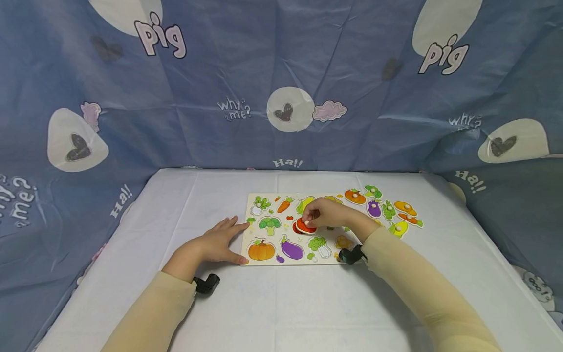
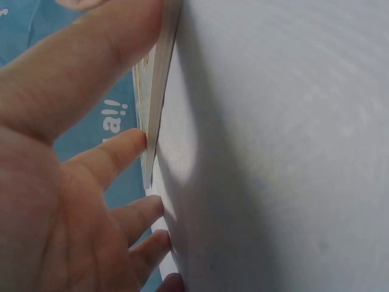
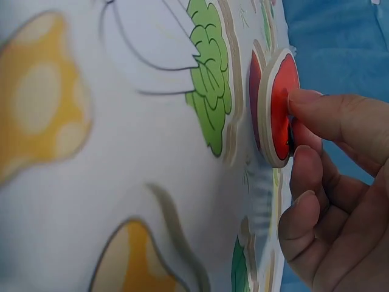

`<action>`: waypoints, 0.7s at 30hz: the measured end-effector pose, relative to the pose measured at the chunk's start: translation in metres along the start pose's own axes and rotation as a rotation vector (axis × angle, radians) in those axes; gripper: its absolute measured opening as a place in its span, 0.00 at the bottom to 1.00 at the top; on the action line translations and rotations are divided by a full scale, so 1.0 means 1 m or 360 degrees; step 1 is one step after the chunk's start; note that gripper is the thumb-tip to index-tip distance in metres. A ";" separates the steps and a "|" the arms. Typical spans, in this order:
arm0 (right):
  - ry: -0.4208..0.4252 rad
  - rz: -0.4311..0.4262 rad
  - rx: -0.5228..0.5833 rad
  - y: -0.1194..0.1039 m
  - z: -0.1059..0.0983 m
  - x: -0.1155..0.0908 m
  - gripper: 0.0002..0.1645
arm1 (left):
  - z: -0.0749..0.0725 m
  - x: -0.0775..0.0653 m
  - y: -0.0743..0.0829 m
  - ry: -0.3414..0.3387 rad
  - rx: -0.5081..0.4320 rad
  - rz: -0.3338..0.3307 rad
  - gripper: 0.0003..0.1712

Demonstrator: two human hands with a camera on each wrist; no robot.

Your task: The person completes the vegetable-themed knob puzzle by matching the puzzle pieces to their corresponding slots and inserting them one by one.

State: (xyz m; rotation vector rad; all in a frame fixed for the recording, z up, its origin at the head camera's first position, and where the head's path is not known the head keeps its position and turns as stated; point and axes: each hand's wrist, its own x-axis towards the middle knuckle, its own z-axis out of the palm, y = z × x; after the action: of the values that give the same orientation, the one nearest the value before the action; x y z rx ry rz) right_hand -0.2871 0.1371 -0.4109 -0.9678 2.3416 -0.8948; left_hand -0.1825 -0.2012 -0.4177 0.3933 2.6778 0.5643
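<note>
My right hand (image 1: 327,212) pinches a red tomato puzzle piece (image 1: 306,226) with thumb and fingertips at its middle. In the right wrist view the piece (image 3: 284,109) is tilted up close over a red printed recess (image 3: 254,100) in the wooden puzzle board (image 1: 283,232), partly overlapping it. The fingers of my left hand (image 1: 217,242) are spread at the board's left edge. Thumb and index finger touch that edge (image 2: 159,79) in the left wrist view, while the other fingers reach past it over the white cloth.
To the right of the board lie several loose knobbed pieces, among them a pumpkin (image 1: 355,197), a broccoli (image 1: 373,191), an eggplant (image 1: 374,209) and a carrot (image 1: 411,219). My right forearm hides the board's right part. A blue printed curtain (image 1: 246,142) stands behind the white tablecloth (image 1: 272,313).
</note>
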 end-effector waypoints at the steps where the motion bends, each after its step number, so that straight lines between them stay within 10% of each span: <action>1: -0.0011 -0.0001 0.0011 -0.001 0.001 0.002 0.04 | 0.000 0.000 0.000 0.0000 0.0002 0.0003 0.61; 21: -0.0083 0.0103 0.0031 -0.007 0.009 0.016 0.07 | 0.000 0.000 0.000 0.0004 0.0005 0.0002 0.61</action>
State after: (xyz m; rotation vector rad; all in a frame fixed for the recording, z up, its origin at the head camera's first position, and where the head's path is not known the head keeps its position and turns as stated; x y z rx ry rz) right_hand -0.2888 0.1177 -0.4151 -0.8917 2.3026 -0.8558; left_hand -0.1827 -0.2009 -0.4175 0.3958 2.6811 0.5617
